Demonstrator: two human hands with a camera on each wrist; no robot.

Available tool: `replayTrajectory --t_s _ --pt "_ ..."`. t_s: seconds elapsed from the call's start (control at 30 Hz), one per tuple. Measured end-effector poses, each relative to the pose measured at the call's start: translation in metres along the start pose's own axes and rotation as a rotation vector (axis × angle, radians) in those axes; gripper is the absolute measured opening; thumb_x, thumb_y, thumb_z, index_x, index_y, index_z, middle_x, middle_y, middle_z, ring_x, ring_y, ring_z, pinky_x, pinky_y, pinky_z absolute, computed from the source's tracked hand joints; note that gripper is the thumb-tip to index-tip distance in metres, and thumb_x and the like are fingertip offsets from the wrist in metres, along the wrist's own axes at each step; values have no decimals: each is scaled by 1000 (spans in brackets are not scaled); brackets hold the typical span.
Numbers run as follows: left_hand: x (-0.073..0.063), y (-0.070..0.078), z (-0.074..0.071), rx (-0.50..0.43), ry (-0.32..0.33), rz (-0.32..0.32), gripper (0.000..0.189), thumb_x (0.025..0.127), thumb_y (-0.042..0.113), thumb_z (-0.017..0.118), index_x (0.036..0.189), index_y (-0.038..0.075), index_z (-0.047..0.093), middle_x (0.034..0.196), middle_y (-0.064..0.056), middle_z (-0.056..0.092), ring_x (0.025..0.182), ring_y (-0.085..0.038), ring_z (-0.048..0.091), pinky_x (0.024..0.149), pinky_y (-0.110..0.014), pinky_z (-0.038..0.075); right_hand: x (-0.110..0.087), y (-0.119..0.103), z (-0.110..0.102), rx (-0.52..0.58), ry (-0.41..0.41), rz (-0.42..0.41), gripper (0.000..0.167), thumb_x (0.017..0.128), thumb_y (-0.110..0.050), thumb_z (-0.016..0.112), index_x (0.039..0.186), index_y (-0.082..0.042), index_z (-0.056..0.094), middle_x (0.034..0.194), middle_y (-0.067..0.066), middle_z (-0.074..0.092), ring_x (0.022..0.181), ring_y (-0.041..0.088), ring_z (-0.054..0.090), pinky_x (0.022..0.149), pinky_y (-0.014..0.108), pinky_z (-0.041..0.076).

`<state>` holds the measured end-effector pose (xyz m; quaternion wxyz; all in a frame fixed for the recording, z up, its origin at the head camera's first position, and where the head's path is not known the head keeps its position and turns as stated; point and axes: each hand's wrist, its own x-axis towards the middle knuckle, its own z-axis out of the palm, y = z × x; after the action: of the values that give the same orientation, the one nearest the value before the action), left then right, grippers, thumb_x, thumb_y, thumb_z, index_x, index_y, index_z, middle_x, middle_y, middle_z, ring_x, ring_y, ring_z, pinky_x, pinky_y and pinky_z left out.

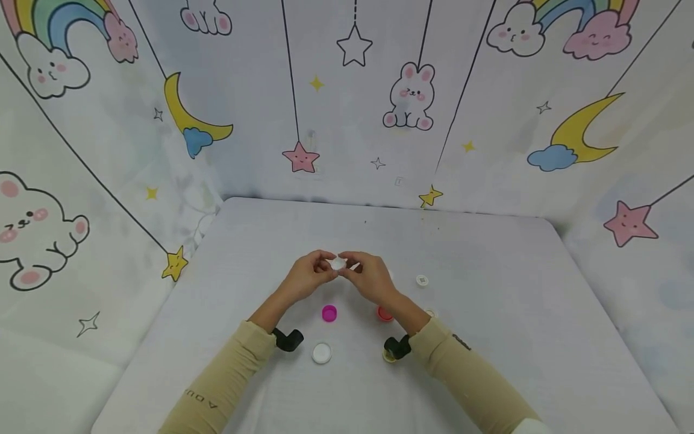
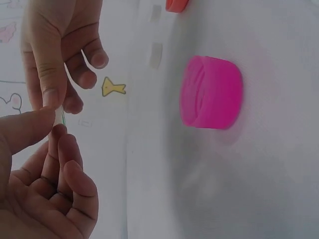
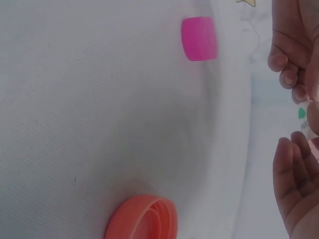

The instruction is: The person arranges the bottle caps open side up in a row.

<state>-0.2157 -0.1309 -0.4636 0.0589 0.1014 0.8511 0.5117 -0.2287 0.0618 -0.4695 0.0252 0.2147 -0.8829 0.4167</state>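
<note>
Both hands meet above the far half of the table, with a small white bottle cap between them. My left hand pinches its left edge with thumb and fingertips, and my right hand pinches the opposite edge. A green mark shows on the white cap in the right wrist view; fingers cover much of it. Just nearer on the table lie a magenta cap, its hollow side facing up, and a red cap, partly hidden by the right wrist.
A larger white cap lies closer to the body, and a yellowish cap sits under the right wrist camera. Another white cap is right of the hands. A patterned cloth wall rises behind the white table.
</note>
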Motion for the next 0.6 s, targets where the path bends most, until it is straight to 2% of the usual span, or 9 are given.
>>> replayTrajectory --t_s 0.17,0.4,0.6 --pt "0 -6 2 66 -10 31 32 91 16 70 121 8 62 88 -1 62 76 -15 56 63 -28 46 1 4 3 9 -39 35 35 85 -19 77 118 -13 69 86 -2 63 71 10 61 61 22 51" --pt "4 -19 8 115 -23 82 33 92 17 69 123 8 59 88 0 60 85 -14 60 70 -27 50 0 6 6 50 -71 60 37 85 -18 77 119 -10 68 84 -1 59 67 8 62 57 23 51" --pt "8 -26 9 119 27 114 32 90 13 71 119 6 61 108 -5 59 93 -17 62 79 -31 53 3 6 8 50 -71 52 35 86 -15 76 120 -9 67 87 0 63 69 12 65 58 23 52"
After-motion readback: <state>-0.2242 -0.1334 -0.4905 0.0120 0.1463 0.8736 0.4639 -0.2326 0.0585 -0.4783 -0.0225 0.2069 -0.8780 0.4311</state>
